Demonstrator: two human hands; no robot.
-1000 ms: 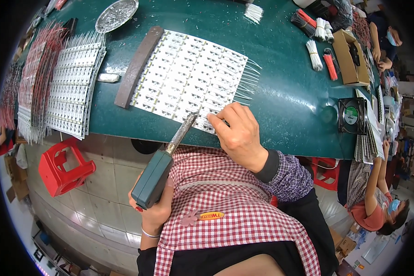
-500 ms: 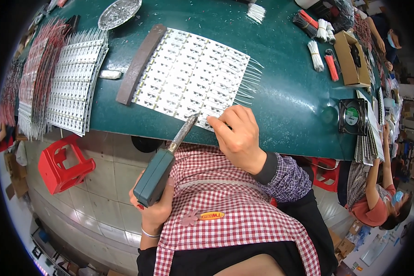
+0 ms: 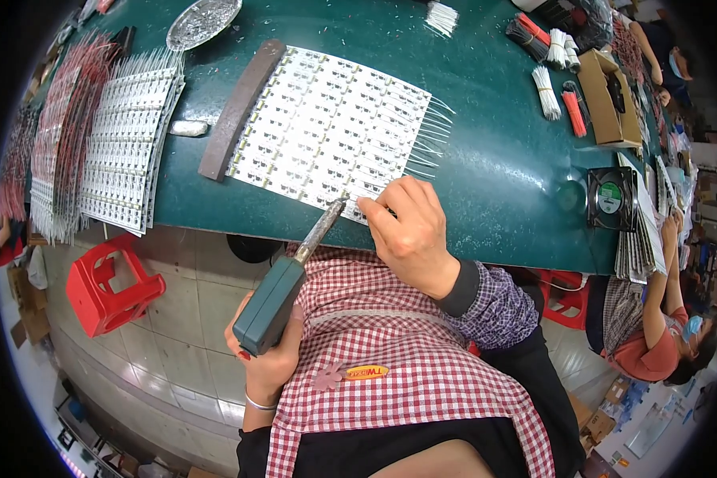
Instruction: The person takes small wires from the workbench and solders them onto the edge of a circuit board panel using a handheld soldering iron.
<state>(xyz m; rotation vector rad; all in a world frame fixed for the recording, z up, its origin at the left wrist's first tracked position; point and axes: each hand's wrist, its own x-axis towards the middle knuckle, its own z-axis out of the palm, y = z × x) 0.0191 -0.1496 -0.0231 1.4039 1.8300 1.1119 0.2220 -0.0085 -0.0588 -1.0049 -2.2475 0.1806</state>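
My left hand (image 3: 269, 350) grips a dark green soldering gun (image 3: 272, 303) by its body. The gun's metal tip points up and right, at the near edge of a white circuit board panel (image 3: 319, 119) lying on the table. Beside that tip, my right hand (image 3: 410, 235) is closed in a pinch over the panel's near right corner; what its fingertips hold is too small to make out. Thin white wires (image 3: 432, 131) stick out from the panel's right edge. Along its left edge lies a brown bar (image 3: 243, 107).
Stacks of wired panels (image 3: 123, 143) lie at the left, near a foil-like dish (image 3: 205, 22). Bundles of white wires (image 3: 546, 92) and red wires (image 3: 573, 111), a cardboard box (image 3: 609, 95) and a fan (image 3: 610, 199) stand right. A red stool (image 3: 111, 283) is below left; a co-worker (image 3: 653, 342) is at right.
The soldering gun's tip has shifted very slightly toward my right fingertips. My right hand stays pinched in nearly the same place. The co-worker at right has moved a little.
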